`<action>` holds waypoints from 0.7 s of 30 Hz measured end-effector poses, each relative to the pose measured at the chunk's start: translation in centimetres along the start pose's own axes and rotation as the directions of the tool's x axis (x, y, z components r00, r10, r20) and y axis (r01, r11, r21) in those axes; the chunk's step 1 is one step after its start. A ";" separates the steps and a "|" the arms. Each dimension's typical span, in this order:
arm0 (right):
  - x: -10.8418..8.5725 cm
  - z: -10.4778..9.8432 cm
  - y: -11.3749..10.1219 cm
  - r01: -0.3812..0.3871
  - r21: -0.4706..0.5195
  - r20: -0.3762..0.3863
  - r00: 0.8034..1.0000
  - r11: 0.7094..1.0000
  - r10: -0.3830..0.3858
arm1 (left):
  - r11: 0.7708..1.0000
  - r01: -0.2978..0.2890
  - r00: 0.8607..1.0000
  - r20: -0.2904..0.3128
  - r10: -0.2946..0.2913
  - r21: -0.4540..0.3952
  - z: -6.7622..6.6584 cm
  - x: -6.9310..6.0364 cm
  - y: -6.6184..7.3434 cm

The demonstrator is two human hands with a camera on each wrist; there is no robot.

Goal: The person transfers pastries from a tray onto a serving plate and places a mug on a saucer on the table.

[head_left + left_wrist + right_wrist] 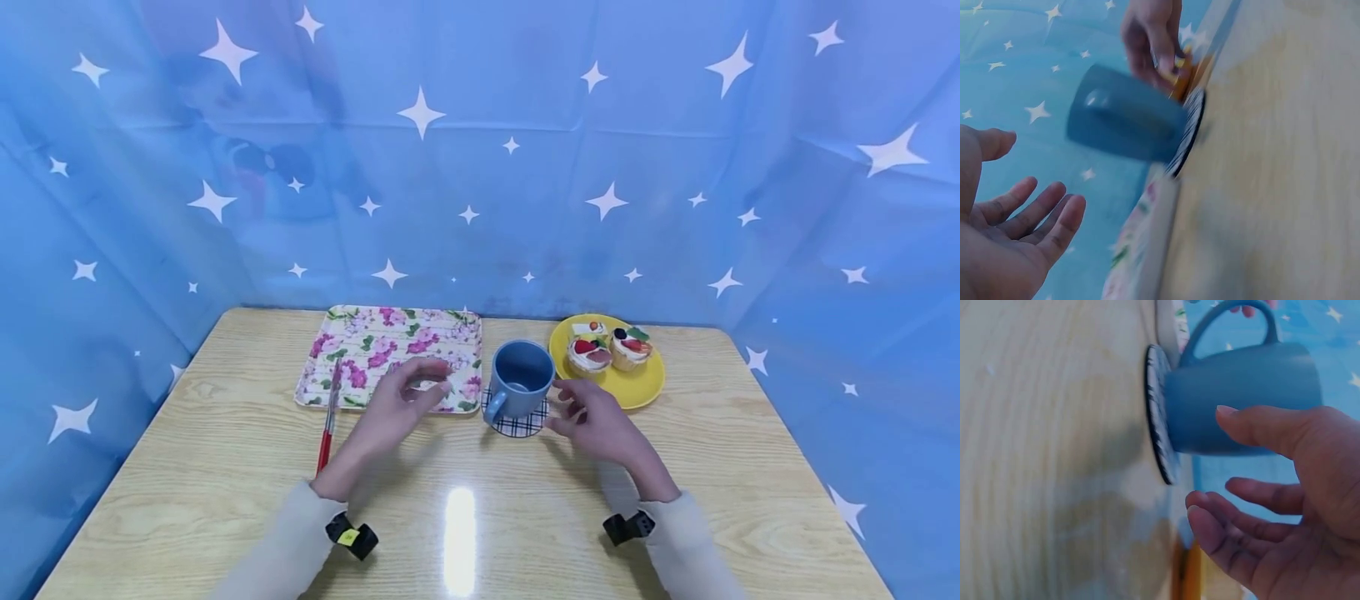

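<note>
A blue mug stands upright on a round checked coaster, its handle turned to the front left. Just right of the mug is my right hand; its fingers are loosely bent and hold nothing. In the right wrist view the thumb overlaps the mug, and I cannot tell whether it touches. My left hand hovers over the front edge of the floral tray, left of the mug. In the left wrist view its fingers are spread with nothing in them.
A yellow plate behind the right hand bears two cream-topped tarts and a small white piece. A slim tool with a red handle leans over the tray's front left edge. A starry blue curtain hangs behind the table.
</note>
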State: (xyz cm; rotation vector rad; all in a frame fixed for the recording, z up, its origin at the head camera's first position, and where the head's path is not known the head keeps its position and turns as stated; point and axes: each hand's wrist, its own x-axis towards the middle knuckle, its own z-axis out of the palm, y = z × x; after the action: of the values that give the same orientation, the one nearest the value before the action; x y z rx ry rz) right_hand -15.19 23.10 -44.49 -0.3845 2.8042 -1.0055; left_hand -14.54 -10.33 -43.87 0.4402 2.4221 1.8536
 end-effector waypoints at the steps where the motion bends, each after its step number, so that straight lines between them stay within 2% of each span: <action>1: -0.2 -0.4 0.0 0.005 -0.006 -0.008 1.000 1.000 -0.005 | 0.999 -0.025 1.000 -0.014 0.025 0.033 -0.6 -0.1 0.1; 3: -0.5 -1.2 0.0 0.015 -0.015 -0.029 0.999 1.000 -0.016 | 0.994 -0.056 0.997 -0.042 0.060 0.090 -1.7 -0.4 0.2; 8: -1.7 -3.0 0.2 0.047 -0.020 -0.083 0.995 0.999 -0.049 | 0.964 -0.071 0.991 -0.091 0.097 0.258 -4.3 -1.1 0.5; 11: -2.3 -4.0 0.4 0.071 -0.045 -0.122 0.990 0.996 -0.076 | 0.926 -0.083 0.987 -0.097 0.127 0.367 -5.9 -1.3 0.4; 14: -2.8 -4.8 0.7 0.092 -0.081 -0.156 0.982 0.992 -0.104 | 0.871 -0.092 0.984 -0.089 0.154 0.482 -7.2 -1.5 0.1; 17: -3.5 -5.5 1.2 0.104 -0.108 -0.181 0.976 0.989 -0.122 | 0.822 -0.098 0.984 -0.071 0.166 0.561 -8.4 -1.9 -0.6; 21: -4.2 -6.1 2.3 0.100 -0.145 -0.215 0.968 0.984 -0.130 | 0.786 -0.097 0.986 -0.051 0.161 0.610 -9.9 -2.4 -1.6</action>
State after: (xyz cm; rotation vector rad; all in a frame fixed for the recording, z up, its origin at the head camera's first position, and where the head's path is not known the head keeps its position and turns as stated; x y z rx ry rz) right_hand -12.96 29.67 -41.08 -0.4835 3.0953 -0.9409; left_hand -14.74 -20.59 -43.01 0.5624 3.1035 1.0910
